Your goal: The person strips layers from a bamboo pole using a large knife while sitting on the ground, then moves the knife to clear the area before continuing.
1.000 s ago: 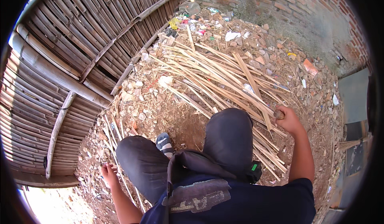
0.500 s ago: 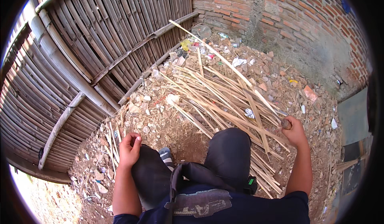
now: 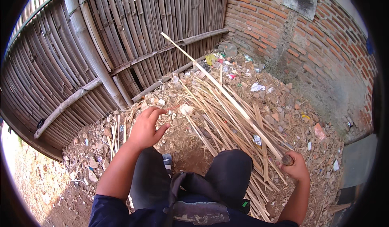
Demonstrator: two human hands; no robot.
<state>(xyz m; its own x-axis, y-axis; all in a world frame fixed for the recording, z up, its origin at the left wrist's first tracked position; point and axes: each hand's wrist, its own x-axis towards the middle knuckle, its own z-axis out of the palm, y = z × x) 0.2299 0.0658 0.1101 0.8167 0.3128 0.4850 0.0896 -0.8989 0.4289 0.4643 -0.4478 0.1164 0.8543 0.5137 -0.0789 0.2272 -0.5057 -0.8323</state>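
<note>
My right hand (image 3: 298,167) is closed around a round wooden handle (image 3: 287,160); the rest of that tool is mostly hidden, so its kind is unclear. From the same hand a long pale bamboo strip (image 3: 227,95) reaches up and to the left, its thin far end in front of the fence. Above my left knee, my left hand (image 3: 145,129) is raised with fingers apart, holding nothing. Beneath the long strip lies a loose pile of split bamboo strips (image 3: 214,109), spreading toward my right leg.
A bamboo fence (image 3: 133,32) stands at the left and back, meeting a brick wall (image 3: 259,12) at the far corner. Rubble and litter (image 3: 259,87) cover the ground around the pile. A few upright strips (image 3: 114,134) stand left of my left hand. A grey panel (image 3: 358,160) is at the right.
My left hand has lifted off my left knee and opened. The long strip's far end has swung left across the fence with my right hand. The view has tilted upward.
</note>
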